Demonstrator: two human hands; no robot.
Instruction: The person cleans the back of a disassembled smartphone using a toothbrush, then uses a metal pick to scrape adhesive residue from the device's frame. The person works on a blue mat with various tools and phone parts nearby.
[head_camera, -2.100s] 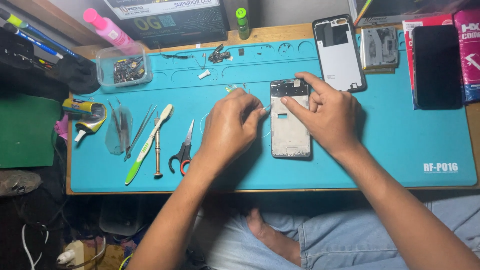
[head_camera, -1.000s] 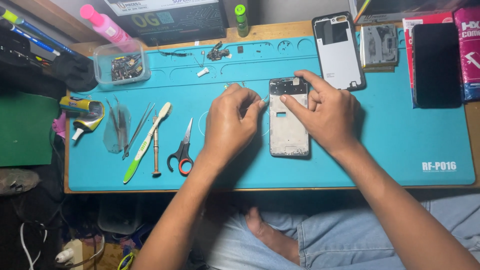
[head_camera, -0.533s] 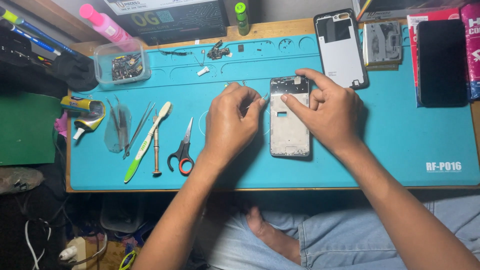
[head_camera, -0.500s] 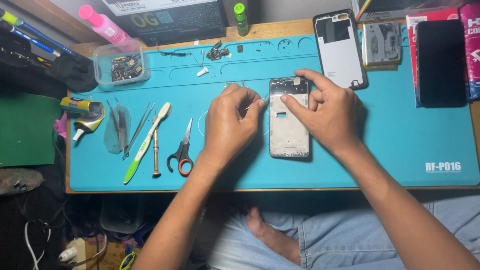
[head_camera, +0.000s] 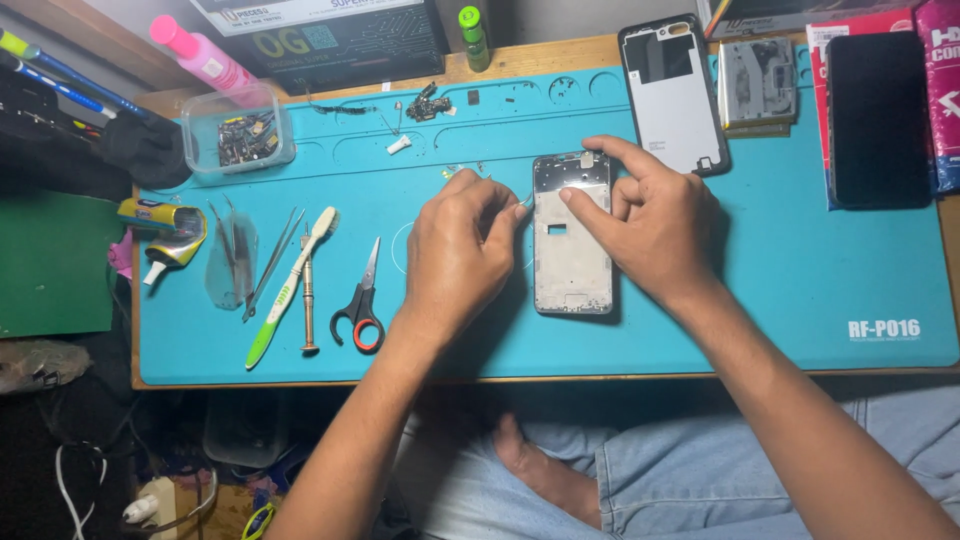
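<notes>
Between my left hand's pinched fingertips sits something too small to make out, just beside the phone frame. My right hand presses two loose fingers on that frame's top, hiding its right edge, on the blue mat. Scissors lie apart, leftward.

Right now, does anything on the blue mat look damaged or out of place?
The phone frame under both hands lies stripped open, its back cover apart beside it. Small loose parts lie scattered along the mat's top edge. Nothing is spilled.
</notes>
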